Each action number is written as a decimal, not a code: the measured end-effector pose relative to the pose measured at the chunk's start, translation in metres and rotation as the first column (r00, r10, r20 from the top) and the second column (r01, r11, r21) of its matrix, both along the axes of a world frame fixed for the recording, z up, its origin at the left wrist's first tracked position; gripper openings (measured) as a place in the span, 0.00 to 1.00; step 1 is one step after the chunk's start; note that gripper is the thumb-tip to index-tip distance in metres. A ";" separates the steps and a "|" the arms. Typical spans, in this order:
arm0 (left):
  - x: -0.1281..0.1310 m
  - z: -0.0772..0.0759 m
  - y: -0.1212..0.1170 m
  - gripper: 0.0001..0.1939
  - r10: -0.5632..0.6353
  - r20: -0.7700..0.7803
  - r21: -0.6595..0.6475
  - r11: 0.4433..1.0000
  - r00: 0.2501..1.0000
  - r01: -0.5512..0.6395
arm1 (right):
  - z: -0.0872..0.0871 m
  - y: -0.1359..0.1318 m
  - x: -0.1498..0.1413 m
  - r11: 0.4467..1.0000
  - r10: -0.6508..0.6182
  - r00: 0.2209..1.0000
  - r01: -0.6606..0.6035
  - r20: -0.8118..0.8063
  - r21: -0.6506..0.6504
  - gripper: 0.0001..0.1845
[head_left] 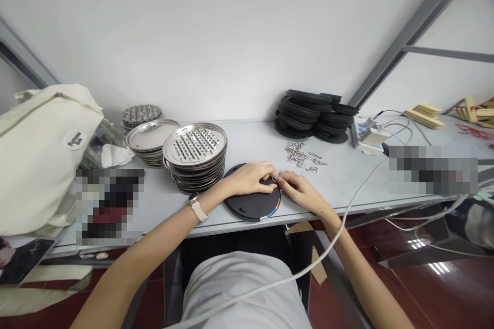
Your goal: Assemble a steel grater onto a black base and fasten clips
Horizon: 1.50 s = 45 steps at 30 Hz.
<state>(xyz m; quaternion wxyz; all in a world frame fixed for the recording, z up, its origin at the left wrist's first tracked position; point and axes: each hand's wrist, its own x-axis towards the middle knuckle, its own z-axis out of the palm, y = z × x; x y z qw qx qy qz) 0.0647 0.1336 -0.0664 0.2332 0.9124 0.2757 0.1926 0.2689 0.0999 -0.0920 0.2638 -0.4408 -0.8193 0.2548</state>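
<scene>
A black round disc lies near the table's front edge, with a small dark slot and a coloured strip along its right rim. My left hand rests over its upper part, fingers bent and closed at the right edge. There, my right hand pinches at the rim, its fingertips meeting those of the left. Between the fingertips shows a small shiny metal piece, mostly covered. Behind my right hand lies a loose heap of small metal clasps and rings.
Left of the disc stands a stack of metal grater plates, with more metal discs behind. Black discs are piled at the back. A power strip, white cable and yellow pieces are rightward; a cream bag is leftward.
</scene>
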 end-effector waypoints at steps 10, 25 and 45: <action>0.001 0.000 0.000 0.08 0.023 -0.023 -0.030 0.999 0.999 -0.024 | 0.000 0.000 0.000 1.000 0.001 1.000 -0.002 0.022 0.013 0.22; 0.002 0.000 0.000 0.08 0.019 0.026 -0.068 0.998 0.999 -0.017 | -0.002 0.002 0.002 1.000 0.006 1.000 -0.006 0.015 0.005 0.21; 0.003 0.000 -0.001 0.09 0.068 0.013 -0.069 0.995 0.998 -0.067 | -0.003 0.003 0.004 0.998 0.004 0.998 -0.008 -0.055 -0.070 0.21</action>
